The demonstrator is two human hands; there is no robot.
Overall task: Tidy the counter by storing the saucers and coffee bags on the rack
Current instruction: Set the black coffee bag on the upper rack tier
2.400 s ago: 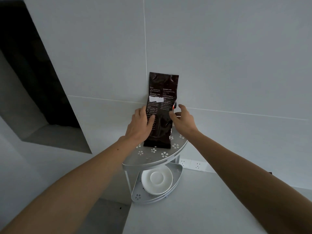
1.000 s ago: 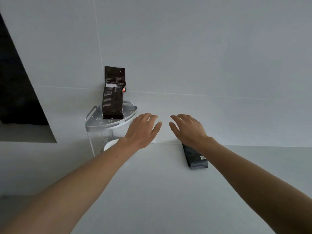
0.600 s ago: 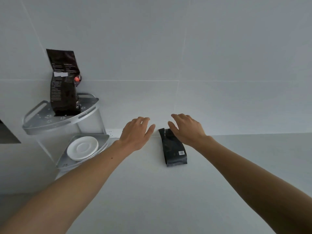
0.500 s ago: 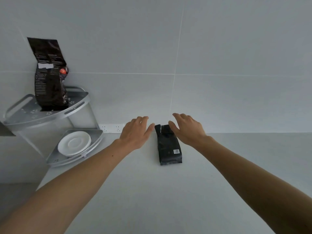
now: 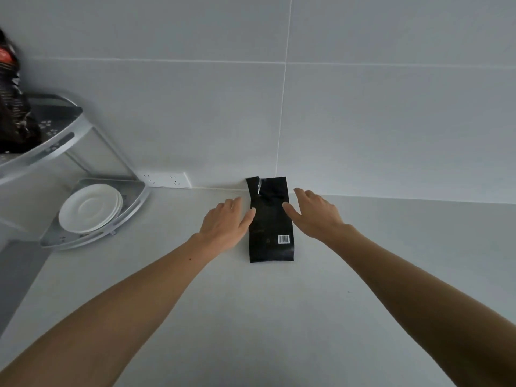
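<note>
both hands [image 5: 223,227] [image 5: 317,216] spread beside black coffee bag [image 5: 270,227]; saucers [image 5: 90,208] on rack [image 5: 69,129] at left.

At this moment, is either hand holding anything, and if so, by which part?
Nothing is held yet. The left hand and right hand are open on either side of the black coffee bag, which lies flat on the counter; thumbs near its edges.
</note>
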